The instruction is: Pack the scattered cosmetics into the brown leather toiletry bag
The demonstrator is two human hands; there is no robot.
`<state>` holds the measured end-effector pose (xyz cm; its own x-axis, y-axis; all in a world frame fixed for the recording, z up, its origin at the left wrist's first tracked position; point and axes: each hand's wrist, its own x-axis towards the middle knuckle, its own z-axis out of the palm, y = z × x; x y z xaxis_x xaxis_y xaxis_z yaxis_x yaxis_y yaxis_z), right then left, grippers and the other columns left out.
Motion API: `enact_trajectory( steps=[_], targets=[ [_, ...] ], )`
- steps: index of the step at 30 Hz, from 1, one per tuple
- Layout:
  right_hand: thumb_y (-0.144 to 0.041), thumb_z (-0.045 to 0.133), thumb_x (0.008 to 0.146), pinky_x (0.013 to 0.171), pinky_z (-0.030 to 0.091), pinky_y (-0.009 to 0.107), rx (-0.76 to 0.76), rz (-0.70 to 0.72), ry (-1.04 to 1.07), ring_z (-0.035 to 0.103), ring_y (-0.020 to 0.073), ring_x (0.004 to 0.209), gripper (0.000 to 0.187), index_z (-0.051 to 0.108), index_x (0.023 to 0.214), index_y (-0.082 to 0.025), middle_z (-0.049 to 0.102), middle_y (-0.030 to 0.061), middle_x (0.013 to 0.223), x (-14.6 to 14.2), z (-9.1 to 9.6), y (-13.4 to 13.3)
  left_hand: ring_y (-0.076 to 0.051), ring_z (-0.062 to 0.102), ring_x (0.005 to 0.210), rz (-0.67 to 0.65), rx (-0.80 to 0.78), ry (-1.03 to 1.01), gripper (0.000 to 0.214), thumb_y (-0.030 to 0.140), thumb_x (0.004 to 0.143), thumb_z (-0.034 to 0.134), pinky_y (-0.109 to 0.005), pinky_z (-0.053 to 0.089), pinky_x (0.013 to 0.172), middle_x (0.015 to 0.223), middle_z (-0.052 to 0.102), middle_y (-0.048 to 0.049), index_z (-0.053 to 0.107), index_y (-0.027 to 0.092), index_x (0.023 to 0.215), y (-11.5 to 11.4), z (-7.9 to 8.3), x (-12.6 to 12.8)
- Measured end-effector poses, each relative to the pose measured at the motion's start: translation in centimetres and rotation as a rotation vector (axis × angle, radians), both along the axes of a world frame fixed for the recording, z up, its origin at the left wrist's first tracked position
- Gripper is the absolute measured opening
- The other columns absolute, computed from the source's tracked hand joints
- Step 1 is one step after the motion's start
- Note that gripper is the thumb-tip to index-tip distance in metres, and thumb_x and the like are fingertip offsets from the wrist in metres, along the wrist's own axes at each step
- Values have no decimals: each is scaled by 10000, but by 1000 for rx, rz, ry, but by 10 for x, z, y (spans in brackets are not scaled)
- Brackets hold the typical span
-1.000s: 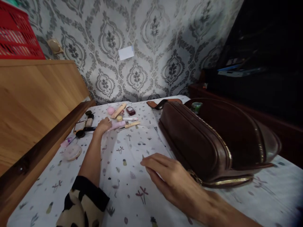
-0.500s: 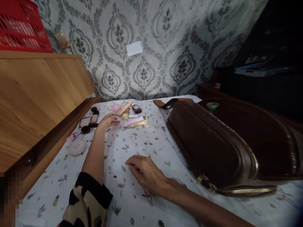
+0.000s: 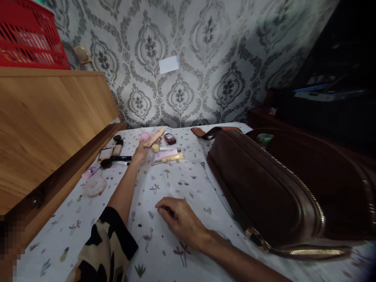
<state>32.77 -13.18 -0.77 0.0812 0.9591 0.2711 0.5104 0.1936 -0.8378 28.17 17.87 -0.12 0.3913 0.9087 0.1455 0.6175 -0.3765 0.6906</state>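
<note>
The beige cosmetic tube (image 3: 156, 136) lies at the far end of the printed sheet (image 3: 176, 184), near the wall, its long axis slanting from near-left to far-right, far end towards the wallpaper. A pink makeup sponge (image 3: 144, 136) sits just beside its near end. The left hand (image 3: 141, 152) reaches there with fingers loosely extended, holding nothing that shows; contact is too small to tell. Closing across the tube's short side, clear of the sponge and the small yellow pot (image 3: 155, 147), looks cleanest. The right hand (image 3: 182, 219) rests palm down, fingers curled; I cannot tell if it covers anything. A brown leather bag (image 3: 264, 188) lies to the right.
</note>
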Motion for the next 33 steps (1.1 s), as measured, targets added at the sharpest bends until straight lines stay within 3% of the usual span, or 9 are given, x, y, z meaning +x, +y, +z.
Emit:
enact_trajectory(
  steps=[4,8,12,16,20,24,29,31,33],
  targets=[
    [-98,525,884,711,496,247,18,-3,1,632,136,693,233,741,934,-168,720,19,793,0,-5,2,-261,665,1083,65,141,94,448,179,866,492,-376,511,943,1098,720,-107,543,167,1311,15,3,1],
    [-78,522,880,757,509,248,12,2,8,664,147,755,243,743,938,-161,733,30,823,-1,-6,3,-368,453,1379,68,271,243,589,233,847,572,-507,394,1101,1452,506,-209,474,167,1424,35,20,8],
    [-65,521,873,787,517,256,-9,9,15,677,154,790,251,742,941,-166,745,36,862,-1,-4,3,-351,185,1538,-98,337,395,683,326,876,606,-550,303,1171,1631,322,-107,379,289,1519,54,33,20],
    [-80,520,886,829,520,274,-33,16,-5,686,163,813,252,745,960,-166,750,44,883,1,-3,3,-284,407,1444,-232,347,539,545,262,879,587,-433,362,1154,1532,497,-52,531,310,1419,71,40,20],
    [-82,522,887,861,516,287,-26,28,-34,694,178,871,250,742,977,-160,757,58,929,2,-4,3,-277,572,1272,-208,405,618,423,158,855,532,-392,436,1078,1337,644,-82,668,255,1243,77,45,7],
    [-78,514,891,838,517,281,-9,42,-51,690,168,841,253,737,968,-169,755,49,918,2,-5,3,-304,538,1297,-140,466,644,474,102,867,448,-424,450,1059,1341,611,-147,637,196,1291,74,44,-5],
    [-82,520,889,835,522,271,20,34,-35,694,164,842,257,744,980,-168,756,48,916,1,-8,3,-303,327,1478,-200,477,658,635,171,930,444,-466,388,1132,1595,381,-114,348,254,1552,75,34,12],
    [-83,523,889,850,522,269,16,32,-35,698,166,862,256,747,979,-168,759,48,925,1,-8,3,-320,290,1500,-228,454,678,578,228,952,460,-481,381,1134,1613,362,-84,402,299,1523,78,31,24],
    [-84,526,889,862,521,267,5,30,-36,702,168,878,252,748,977,-165,762,49,930,2,-8,3,-329,385,1449,-245,433,697,500,259,957,475,-464,404,1113,1570,423,-92,501,300,1455,80,31,32]
  ],
)
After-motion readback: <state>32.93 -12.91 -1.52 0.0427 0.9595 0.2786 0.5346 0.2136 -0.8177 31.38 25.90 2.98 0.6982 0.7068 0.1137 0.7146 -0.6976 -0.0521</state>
